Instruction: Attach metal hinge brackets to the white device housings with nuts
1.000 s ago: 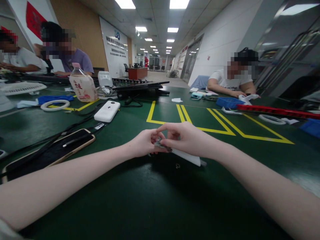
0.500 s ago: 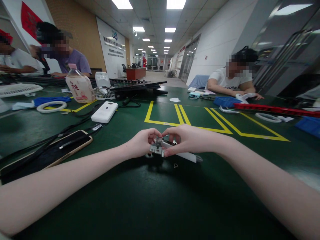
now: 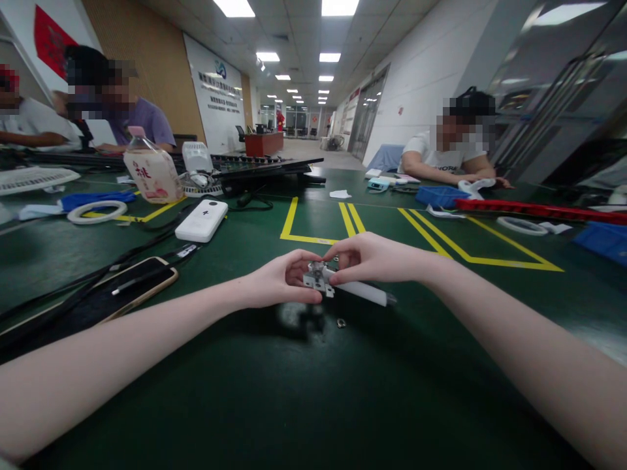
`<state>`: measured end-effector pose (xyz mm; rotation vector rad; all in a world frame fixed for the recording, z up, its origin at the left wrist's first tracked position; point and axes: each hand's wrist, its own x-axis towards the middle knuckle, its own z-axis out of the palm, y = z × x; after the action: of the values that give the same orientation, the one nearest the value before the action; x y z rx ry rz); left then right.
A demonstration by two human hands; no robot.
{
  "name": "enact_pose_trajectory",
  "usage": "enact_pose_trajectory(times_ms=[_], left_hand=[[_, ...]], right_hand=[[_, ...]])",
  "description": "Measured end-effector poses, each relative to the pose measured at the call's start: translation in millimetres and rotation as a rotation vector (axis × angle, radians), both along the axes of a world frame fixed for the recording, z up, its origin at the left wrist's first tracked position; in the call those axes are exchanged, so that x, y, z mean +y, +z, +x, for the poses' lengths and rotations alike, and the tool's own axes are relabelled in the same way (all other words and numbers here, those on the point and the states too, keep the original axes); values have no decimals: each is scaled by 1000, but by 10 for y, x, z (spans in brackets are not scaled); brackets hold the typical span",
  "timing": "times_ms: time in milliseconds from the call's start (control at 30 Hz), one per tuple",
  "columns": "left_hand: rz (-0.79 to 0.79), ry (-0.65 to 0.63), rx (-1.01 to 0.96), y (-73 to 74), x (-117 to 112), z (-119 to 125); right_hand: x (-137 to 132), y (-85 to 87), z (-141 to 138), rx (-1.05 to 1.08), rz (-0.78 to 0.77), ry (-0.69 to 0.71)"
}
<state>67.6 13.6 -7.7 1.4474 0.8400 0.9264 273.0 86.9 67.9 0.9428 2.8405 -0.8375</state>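
My left hand [image 3: 277,284] and my right hand [image 3: 369,258] meet just above the green table [image 3: 294,385], both pinched on a small white and metal part [image 3: 317,279]. My left thumb and fingers curl round its left side. My right hand also holds a white pen-like tool [image 3: 365,294] whose tip points right. A tiny metal ring [image 3: 341,322] lies on the table just below the part.
A phone [image 3: 132,287] with cables, a white power bank [image 3: 202,220], a drink bottle [image 3: 151,173] and a tape roll [image 3: 96,211] lie at the left. Yellow floor-style lines [image 3: 353,222] mark the table. Other people sit at the left and right; blue trays [image 3: 441,196] and a red strip [image 3: 539,210] lie right.
Both hands have lifted slightly and turned, so the small white and metal part now shows between the fingertips. The view has shifted a little.
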Motion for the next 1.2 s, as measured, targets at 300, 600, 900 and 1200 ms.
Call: enact_pose_trajectory(times_ms=[300, 600, 900, 1200], left_hand=[[-8, 69, -60, -63, 76, -48], [-50, 92, -127, -134, 128, -40], [-70, 163, -12, -54, 81, -26], [-19, 132, 60, -124, 111, -21]], right_hand=[[-66, -101, -89, 92, -249, -51], [10, -223, -89, 195, -504, -68], [-20, -277, -137, 171, -549, -62], [199, -194, 1, 129, 28, -168]])
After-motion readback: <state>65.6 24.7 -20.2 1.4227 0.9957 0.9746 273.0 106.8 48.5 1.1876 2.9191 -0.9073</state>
